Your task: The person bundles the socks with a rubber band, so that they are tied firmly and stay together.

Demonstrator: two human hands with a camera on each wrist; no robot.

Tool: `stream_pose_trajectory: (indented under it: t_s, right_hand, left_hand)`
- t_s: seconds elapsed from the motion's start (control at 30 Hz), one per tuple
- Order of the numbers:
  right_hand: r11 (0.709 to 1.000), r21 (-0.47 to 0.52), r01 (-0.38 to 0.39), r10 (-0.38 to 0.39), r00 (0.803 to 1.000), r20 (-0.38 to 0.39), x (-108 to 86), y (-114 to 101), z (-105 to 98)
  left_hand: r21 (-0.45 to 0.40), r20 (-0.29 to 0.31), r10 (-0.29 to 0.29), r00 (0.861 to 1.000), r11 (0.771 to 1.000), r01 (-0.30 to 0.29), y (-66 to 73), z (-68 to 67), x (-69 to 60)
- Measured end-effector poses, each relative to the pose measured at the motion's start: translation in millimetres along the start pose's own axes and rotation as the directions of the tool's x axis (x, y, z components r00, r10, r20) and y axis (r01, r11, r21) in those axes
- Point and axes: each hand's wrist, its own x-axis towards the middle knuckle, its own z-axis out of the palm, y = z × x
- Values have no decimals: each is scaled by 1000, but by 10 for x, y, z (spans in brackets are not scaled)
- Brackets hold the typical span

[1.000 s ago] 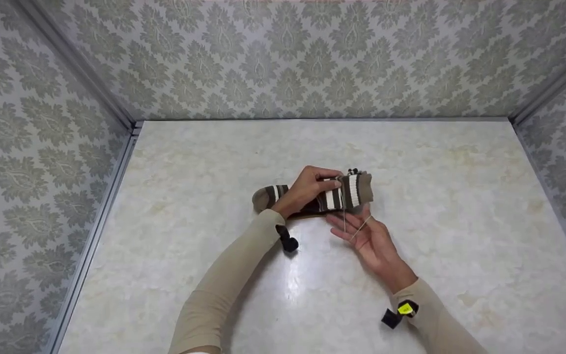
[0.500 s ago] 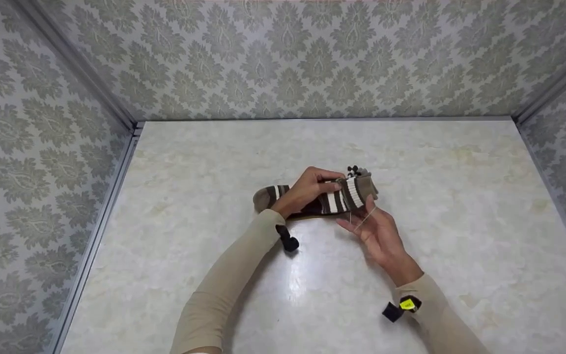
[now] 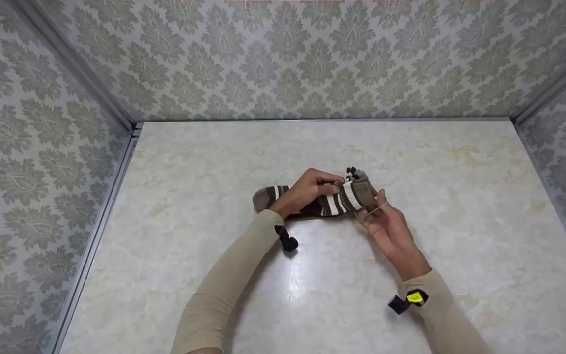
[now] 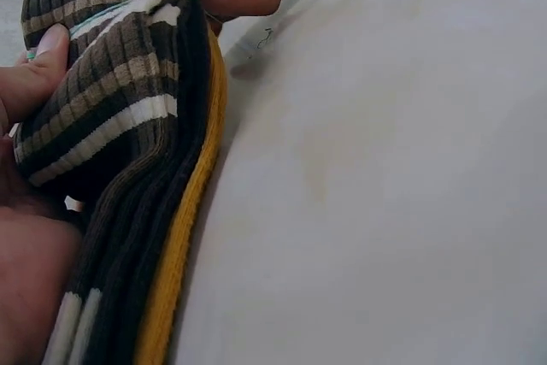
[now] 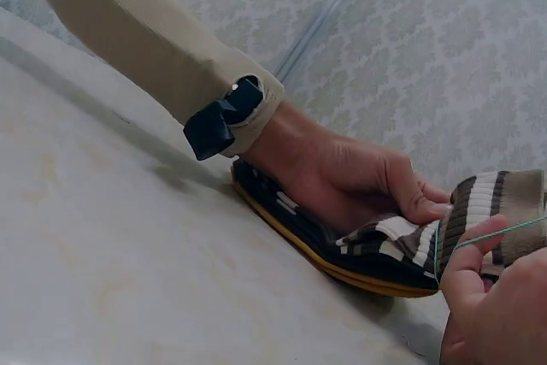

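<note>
A stack of striped socks (image 3: 333, 204), brown, white and dark, lies at the middle of the table; a mustard-yellow layer (image 4: 195, 211) shows along its edge in the left wrist view. My left hand (image 3: 307, 191) grips the stack around its middle, thumb on top. At the cuff end, my right hand (image 3: 393, 236) has a thin pale green rubber band (image 5: 504, 230) hooked over its thumb and curled fingers. Part of that band crosses the socks in the left wrist view. The right fingertips sit partly hidden at the cuff's underside.
A small black-and-white piece (image 3: 352, 173) sticks out at the cuff's far edge. The pale marbled table (image 3: 189, 162) is bounded by patterned walls (image 3: 288, 59) at the back and sides. Each wrist wears a black camera strap.
My right hand has shifted right and up, bringing its thumb and fingers against the cuff with the rubber band. The cuff end has tilted slightly. My left hand stays nearly still.
</note>
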Motion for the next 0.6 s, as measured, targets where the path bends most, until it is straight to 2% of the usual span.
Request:
stream_pose_trajectory:
  t_s: [0.1,0.23,0.37,0.5,0.6]
  right_hand:
    - [1000,1,11,-11,1000,24,-1,-30,-25]
    - [996,-86,39,-30,994,108,-1,-65,-23]
    - [985,-172,31,1,983,183,34,-112,-29]
    - [963,-268,11,56,970,239,89,-169,-42]
    - [938,-345,39,66,955,288,114,-226,-49]
  left_hand:
    - [17,13,-14,1000,1000,14,14,-3,2]
    - [33,22,-20,1000,999,19,24,-3,7]
    - [40,58,-22,998,999,20,21,9,11]
    - [44,96,-18,995,999,14,17,23,15]
    - [47,108,-17,994,999,12,12,37,23]
